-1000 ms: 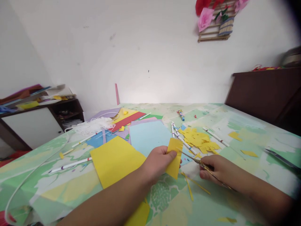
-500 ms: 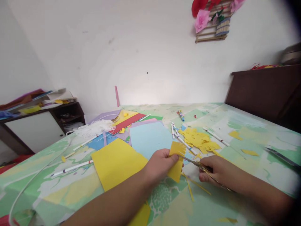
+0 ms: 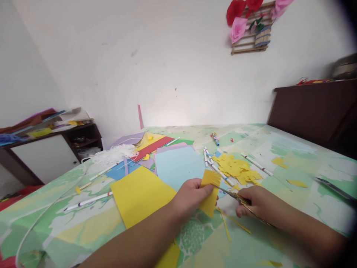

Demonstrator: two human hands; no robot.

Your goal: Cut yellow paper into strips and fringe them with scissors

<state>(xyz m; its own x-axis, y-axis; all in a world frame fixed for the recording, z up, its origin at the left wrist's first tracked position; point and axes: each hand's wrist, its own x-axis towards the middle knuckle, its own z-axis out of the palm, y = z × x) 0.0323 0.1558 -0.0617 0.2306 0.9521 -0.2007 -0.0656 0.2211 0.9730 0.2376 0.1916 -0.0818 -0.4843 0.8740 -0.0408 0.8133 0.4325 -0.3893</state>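
My left hand (image 3: 192, 195) pinches a small strip of yellow paper (image 3: 208, 203), its thumb on top. Short slits run along the strip's upper right edge. My right hand (image 3: 256, 204) is closed round the handles of gold-coloured scissors (image 3: 237, 196), whose blades reach to the slit edge of the strip. Under my left forearm lies a large yellow sheet (image 3: 142, 193). A light blue sheet (image 3: 178, 163) is just beyond my left hand. Thin yellow offcuts (image 3: 225, 225) lie below the scissors. Past my right hand is a heap of yellow paper pieces (image 3: 235, 167).
White markers (image 3: 256, 165) lie around the heap and at the left. A dark pointed blade (image 3: 334, 188) rests at the right edge. White cord (image 3: 117, 153) is tangled by coloured sheets at the back left. Brown cabinets (image 3: 318, 111) flank the patterned tablecloth (image 3: 279, 230).
The view has shifted slightly, so everything sits a little lower. Both hands keep their grip on the strip and the scissors, nearly in the same place.
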